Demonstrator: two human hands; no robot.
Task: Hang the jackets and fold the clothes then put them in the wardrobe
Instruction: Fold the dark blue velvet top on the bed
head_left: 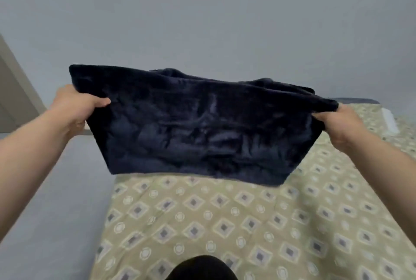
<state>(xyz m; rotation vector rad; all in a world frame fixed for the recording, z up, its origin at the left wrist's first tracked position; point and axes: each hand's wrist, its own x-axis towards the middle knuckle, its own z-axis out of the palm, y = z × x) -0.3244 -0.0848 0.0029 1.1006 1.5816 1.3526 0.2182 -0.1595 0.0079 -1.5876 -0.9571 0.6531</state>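
A folded dark navy fleece garment (pixel 202 126) is stretched out in the air above the bed. My left hand (pixel 76 104) grips its left edge, thumb on top of the fabric. My right hand (pixel 337 122) grips its right edge, fingers curled under the cloth. The garment's lower edge hangs just over the bed cover. No wardrobe or hanger is in view.
The bed (pixel 247 223) with a beige cover patterned in diamonds and circles fills the lower right. A white object (pixel 390 122) lies at its far right. Grey floor (pixel 56 201) runs along the left, a door frame (pixel 15 81) at far left. Something black (pixel 200 268) sits at the bottom edge.
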